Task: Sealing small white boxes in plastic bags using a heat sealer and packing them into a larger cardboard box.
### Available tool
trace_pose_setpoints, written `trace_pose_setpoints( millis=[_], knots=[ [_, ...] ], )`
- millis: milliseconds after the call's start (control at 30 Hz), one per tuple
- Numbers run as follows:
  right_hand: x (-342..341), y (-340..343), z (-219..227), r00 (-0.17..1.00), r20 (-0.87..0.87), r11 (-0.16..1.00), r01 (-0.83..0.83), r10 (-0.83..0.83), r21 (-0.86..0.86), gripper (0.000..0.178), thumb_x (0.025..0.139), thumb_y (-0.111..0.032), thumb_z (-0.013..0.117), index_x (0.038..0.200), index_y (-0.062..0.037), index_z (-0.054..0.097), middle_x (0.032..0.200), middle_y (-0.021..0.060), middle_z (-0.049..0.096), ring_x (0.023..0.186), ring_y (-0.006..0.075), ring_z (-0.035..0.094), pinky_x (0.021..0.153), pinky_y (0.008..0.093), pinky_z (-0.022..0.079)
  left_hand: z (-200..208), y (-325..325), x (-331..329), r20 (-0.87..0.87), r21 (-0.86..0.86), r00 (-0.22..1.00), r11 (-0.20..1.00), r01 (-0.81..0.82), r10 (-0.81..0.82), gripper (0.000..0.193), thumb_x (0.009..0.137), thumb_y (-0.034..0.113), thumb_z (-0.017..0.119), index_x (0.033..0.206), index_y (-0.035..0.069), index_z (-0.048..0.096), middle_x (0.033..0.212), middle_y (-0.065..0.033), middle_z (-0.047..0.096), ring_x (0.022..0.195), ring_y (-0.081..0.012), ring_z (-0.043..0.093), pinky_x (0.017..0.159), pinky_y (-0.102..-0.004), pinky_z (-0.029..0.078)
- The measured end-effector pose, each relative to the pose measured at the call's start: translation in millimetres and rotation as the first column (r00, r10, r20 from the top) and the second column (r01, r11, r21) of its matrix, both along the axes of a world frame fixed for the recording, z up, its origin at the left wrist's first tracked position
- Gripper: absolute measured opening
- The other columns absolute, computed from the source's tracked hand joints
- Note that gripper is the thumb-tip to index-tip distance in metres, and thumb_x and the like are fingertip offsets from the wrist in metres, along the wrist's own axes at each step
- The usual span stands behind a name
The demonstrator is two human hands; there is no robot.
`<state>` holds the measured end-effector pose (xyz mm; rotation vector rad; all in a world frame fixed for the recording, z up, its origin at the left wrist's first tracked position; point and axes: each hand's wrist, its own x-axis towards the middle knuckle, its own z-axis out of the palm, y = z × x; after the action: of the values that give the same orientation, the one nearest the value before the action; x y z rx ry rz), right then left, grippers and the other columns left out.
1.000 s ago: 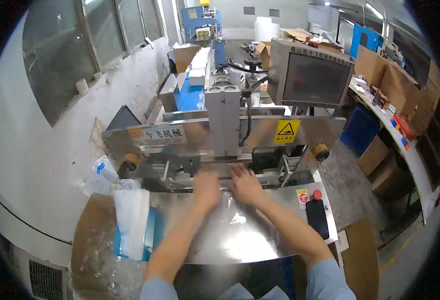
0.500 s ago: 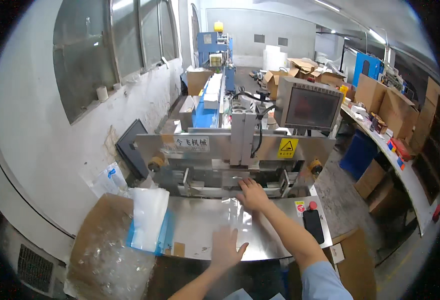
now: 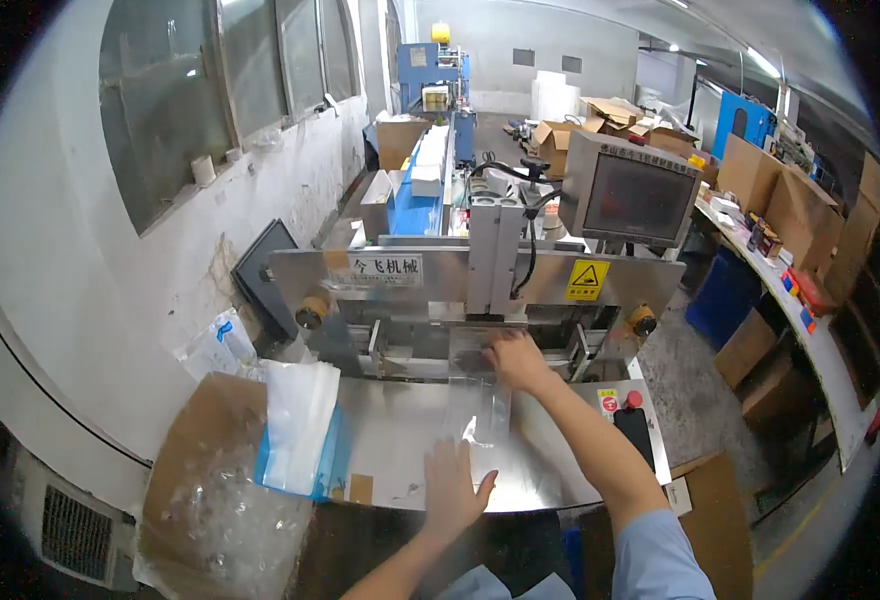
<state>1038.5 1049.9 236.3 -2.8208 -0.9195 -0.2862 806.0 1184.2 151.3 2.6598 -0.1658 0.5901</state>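
Observation:
A clear plastic bag (image 3: pixel 478 405) lies flat on the metal worktop (image 3: pixel 390 430) of a machine, its far end reaching under the crossbar. My right hand (image 3: pixel 517 360) is at the bag's far end beneath the vertical metal unit (image 3: pixel 494 260), fingers bent and closed on the film; the fingertips are partly blurred. Nearer me, my left hand (image 3: pixel 454 490) lies open near the worktop's front edge, fingers stretched forward by the near end of the bag and thumb out to the right. It grips nothing.
Left of the worktop, a blue tray (image 3: pixel 335 460) holds white plastic sheets (image 3: pixel 298 420). Beside it stands a cardboard box (image 3: pixel 215 500) of crumpled clear film. A red button (image 3: pixel 633 399) and black phone-like object (image 3: pixel 635 437) sit at right. A screen (image 3: pixel 640 195) rises behind.
My right hand's fingers have gone from spread to bent, at the bag's far end. My left hand has stayed near the front edge, now less blurred. The view has shifted slightly.

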Motion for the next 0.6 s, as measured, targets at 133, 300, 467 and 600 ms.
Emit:
trace_pose_setpoints(
  millis=[133,300,467,600],
  knots=[
    [11.3,0.2,-4.1,1.000,-0.022,0.999,0.004,-0.005,-0.048,0.026,0.091,-0.027,0.057,0.101,-0.0027,0.062,0.098,0.0195,0.068,0.106,0.0398,0.059,0.092,0.0484,0.043,2.4,1.7,-2.1,0.018,-0.102,0.999,0.994,-0.037,0.039,0.077,0.086,0.042,0.067,0.140,-0.006,0.038,0.145,-0.0334,0.035,0.137,-0.0497,0.030,0.112,-0.0625,0.020],
    [21.8,1.0,-13.9,0.997,0.072,0.999,-0.002,-0.001,0.047,0.027,0.091,-0.027,0.056,0.100,-0.0025,0.064,0.100,0.0193,0.067,0.109,0.0385,0.058,0.093,0.0477,0.043,-1.8,6.5,-3.8,0.092,-0.226,0.992,0.972,-0.064,0.087,0.080,0.085,0.037,0.067,0.141,-0.010,0.034,0.148,-0.0324,0.031,0.140,-0.0486,0.025,0.114,-0.0600,0.018],
    [13.9,-14.3,-18.0,0.995,-0.102,0.999,-0.002,-0.002,-0.042,0.036,0.093,-0.025,0.054,0.118,0.0004,0.059,0.116,0.0243,0.062,0.114,0.0381,0.056,0.098,0.0452,0.043,-1.5,7.1,-3.9,0.116,-0.265,0.989,0.963,-0.054,0.088,0.080,0.086,0.035,0.067,0.140,-0.012,0.032,0.147,-0.0311,0.033,0.140,-0.0480,0.026,0.114,-0.0590,0.018],
    [-47.5,-41.0,-47.1,0.947,-0.322,0.759,0.208,0.002,0.616,0.052,0.099,-0.025,0.051,0.142,0.0019,0.040,0.135,0.0234,0.053,0.124,0.0296,0.053,0.104,0.0359,0.040,-2.7,4.9,-1.1,0.108,-0.291,0.990,0.955,-0.058,0.093,0.079,0.085,0.034,0.067,0.140,-0.012,0.033,0.145,-0.0295,0.036,0.139,-0.0459,0.028,0.115,-0.0581,0.019]
  ],
)
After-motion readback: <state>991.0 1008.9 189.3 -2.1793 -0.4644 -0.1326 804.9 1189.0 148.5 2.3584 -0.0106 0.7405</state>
